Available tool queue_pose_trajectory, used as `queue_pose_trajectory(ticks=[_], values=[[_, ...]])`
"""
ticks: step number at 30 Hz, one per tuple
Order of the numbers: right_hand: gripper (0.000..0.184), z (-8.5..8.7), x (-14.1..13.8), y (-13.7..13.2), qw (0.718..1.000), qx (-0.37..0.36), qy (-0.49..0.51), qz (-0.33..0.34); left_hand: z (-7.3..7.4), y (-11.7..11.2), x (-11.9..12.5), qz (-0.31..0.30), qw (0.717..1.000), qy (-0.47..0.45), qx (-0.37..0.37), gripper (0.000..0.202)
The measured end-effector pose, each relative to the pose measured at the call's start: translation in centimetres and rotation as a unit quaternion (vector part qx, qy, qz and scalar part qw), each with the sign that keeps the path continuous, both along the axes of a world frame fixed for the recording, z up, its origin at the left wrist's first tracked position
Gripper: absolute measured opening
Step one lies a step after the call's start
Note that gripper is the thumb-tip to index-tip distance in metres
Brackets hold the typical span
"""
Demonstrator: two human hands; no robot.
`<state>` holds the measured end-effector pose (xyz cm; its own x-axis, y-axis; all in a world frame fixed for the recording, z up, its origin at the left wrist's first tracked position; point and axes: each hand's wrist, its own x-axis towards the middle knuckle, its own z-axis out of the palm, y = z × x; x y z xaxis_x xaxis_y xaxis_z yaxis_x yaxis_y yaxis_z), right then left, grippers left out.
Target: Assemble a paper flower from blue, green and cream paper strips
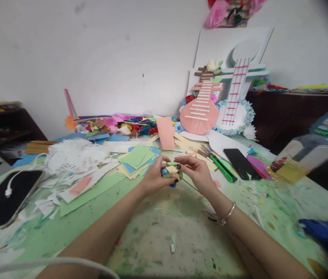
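My left hand (156,176) and my right hand (195,170) meet above the paint-stained green table (164,232). Both pinch a small folded paper piece (172,170) of green, cream and blue strips held between them. My left fingers curl around its left side. My right thumb and fingers grip its right end. A silver bangle (228,214) circles my right wrist.
A stack of coloured paper squares (136,159) lies just behind my hands. A pink sheet (165,133), green scissors (220,166), a black phone (242,163), a charging phone (5,197) at left, white scraps (73,155), paper guitar crafts (201,110) and a plastic bottle (306,151) surround them.
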<state>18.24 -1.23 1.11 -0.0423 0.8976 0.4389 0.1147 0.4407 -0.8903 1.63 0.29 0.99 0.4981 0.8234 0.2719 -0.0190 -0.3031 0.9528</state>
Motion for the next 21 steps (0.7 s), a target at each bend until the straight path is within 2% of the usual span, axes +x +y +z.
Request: queue_pose_trajectory(ticks=[3,7,10,14,21], values=[[0.019,0.1,0.4,0.0,0.994,0.078,-0.075,-0.008,-0.1,0.1,0.0,-0.013,1.000,0.004,-0.004,0.046],[0.023,0.3,1.1,0.0,0.955,0.204,-0.212,-0.039,0.2,0.0,-0.2,-0.024,0.999,-0.027,-0.026,0.045],[0.022,0.3,1.2,-0.1,0.936,0.250,-0.241,-0.053,0.6,-0.2,-0.2,-0.039,0.997,-0.038,-0.052,0.045],[0.019,0.0,0.8,-0.4,0.933,0.253,-0.240,-0.087,0.7,-0.5,-0.2,-0.043,0.996,-0.017,-0.074,0.047],[0.015,-0.1,-0.3,-1.0,0.947,0.184,-0.198,-0.173,0.2,0.0,0.0,-0.038,0.995,-0.059,-0.076,0.044]])
